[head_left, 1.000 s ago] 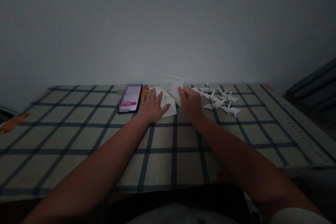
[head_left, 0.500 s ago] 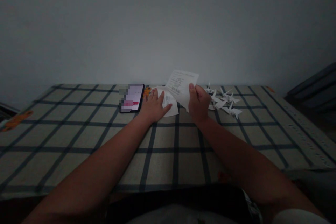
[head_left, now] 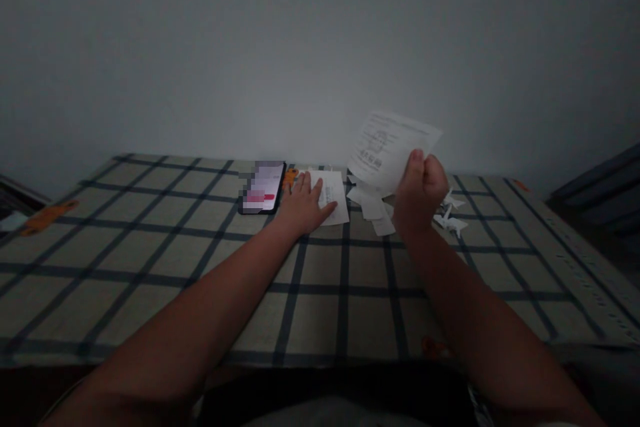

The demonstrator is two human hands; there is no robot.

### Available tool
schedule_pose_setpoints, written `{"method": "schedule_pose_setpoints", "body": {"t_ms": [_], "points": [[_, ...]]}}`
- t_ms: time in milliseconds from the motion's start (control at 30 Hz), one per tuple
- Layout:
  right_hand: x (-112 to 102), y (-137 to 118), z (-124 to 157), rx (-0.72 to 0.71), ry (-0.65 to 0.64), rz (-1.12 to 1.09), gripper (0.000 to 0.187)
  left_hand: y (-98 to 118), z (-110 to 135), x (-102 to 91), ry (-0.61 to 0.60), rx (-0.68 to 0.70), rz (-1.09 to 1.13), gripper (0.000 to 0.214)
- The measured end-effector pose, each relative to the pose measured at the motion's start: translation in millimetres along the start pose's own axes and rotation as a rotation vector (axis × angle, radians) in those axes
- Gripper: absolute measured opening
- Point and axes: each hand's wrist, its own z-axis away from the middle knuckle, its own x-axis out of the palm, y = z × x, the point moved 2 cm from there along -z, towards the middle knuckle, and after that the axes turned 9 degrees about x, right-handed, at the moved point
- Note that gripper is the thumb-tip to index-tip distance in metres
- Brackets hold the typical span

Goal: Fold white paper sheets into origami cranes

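My right hand point(head_left: 421, 190) pinches a printed sheet of paper point(head_left: 387, 150) by its lower right corner, lifted above the table. Flat on the tabletop lies my left hand point(head_left: 306, 205), fingers spread, pressing on other printed sheets point(head_left: 337, 190). Under the raised sheet are several small white paper pieces point(head_left: 373, 203); their exact shape is partly hidden. Folded paper cranes point(head_left: 451, 221) stand just right of my right hand, some of them hidden behind it.
A phone point(head_left: 263, 188) with a lit screen, partly pixelated, lies left of my left hand. The checked tablecloth point(head_left: 320, 300) covers the table, which meets a plain wall point(head_left: 320, 47) at the back. Dark slatted furniture point(head_left: 605, 193) stands at the right.
My right hand has moved right and up, carrying the sheet away from the ones under my left hand. Small paper pieces beneath it now show. My left hand stays on its sheets.
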Motion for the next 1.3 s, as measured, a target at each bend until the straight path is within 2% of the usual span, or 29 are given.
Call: {"method": "schedule_pose_setpoints", "body": {"t_ms": [67, 133, 200, 233, 300, 400, 467, 533, 600, 733, 800, 900, 1033, 1167, 1300], "points": [[1.5, 1.9, 3.0, -0.117, -0.075, 0.036, 0.044, -1.5, 0.3, -0.7, 0.037, -0.005, 0.043, 0.083], [6.7, 6.2, 10.2, -0.259, -0.227, 0.045, 0.035, -3.4, 1.1, -4.9, 0.109, -0.003, 0.136, 0.077], [12.8, 9.6, 18.7, -0.418, -0.407, 0.011, 0.027, -4.0, 2.2, -13.1, 0.228, 0.044, 0.330, 0.067], [16.2, 10.7, 22.6, -0.478, -0.509, 0.005, 0.028, -3.6, 2.9, -18.0, 0.295, 0.075, 0.503, 0.061], [22.0, 11.9, 29.4, -0.557, -0.674, -0.011, 0.031, -1.9, 4.3, -26.5, 0.383, 0.076, 1.003, 0.055], [29.2, 13.7, 37.6, -0.636, -0.816, -0.009, 0.030, 5.0, 6.1, -34.4, 0.406, -0.023, 1.757, 0.073], [33.9, 18.2, 41.9, -0.641, -0.896, 0.004, 0.029, 10.3, 7.0, -37.2, 0.343, -0.080, 2.029, 0.076], [37.6, 24.5, 44.2, -0.615, -0.954, -0.008, 0.029, 11.9, 7.4, -37.0, 0.300, -0.165, 2.154, 0.064], [39.6, 30.0, 44.8, -0.592, -0.987, -0.020, 0.029, 10.5, 7.2, -33.8, 0.292, -0.274, 2.177, 0.052], [39.4, 31.9, 44.0, -0.576, -1.001, 0.001, 0.024, 7.9, 6.9, -27.1, 0.354, -0.386, 2.128, 0.052], [39.1, 29.9, 43.6, -0.524, -0.986, 0.000, 0.016, 9.3, 7.4, -26.8, 0.341, -0.355, 2.091, 0.051], [40.3, 30.6, 41.0, -0.334, -0.881, 0.045, 0.028, 11.9, 8.7, -27.9, 0.276, -0.247, 2.015, 0.052], [43.5, 37.3, 35.8, -0.060, -0.813, 0.062, 0.040, 11.8, 10.0, -24.3, 0.280, -0.138, 1.828, 0.060], [43.8, 37.3, 33.0, 0.075, -0.795, 0.003, 0.038, 12.4, 10.5, -17.3, 0.257, -0.139, 1.648, 0.057], [43.8, 34.2, 34.6, 0.211, -0.773, -0.089, 0.028, 11.2, 11.3, -16.0, 0.302, -0.171, 1.635, 0.063]]}}
